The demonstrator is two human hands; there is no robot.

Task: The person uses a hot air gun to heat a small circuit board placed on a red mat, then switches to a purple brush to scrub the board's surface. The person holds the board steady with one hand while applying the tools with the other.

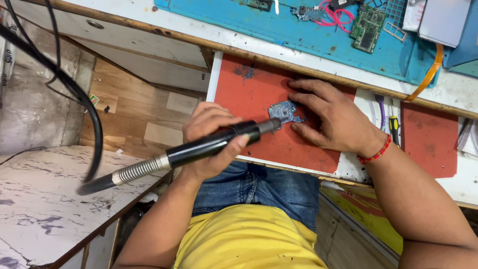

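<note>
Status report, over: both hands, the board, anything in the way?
Left hand gripping black hot-air wand, nozzle at small blue circuit board. Right hand beside the board on red mat. Nothing in the way.

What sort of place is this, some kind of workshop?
Probably a small electronics repair bench. The left hand holds a hot-air tool over a small circuit board, and another green circuit board lies on the blue mat.

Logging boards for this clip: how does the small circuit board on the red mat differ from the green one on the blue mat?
The blue-grey circuit board lies on the red mat, steadied by the right hand; the green circuit board lies untouched on the blue mat. The hot-air handpiece in the left hand points only at the first. Both lie flat.
</note>
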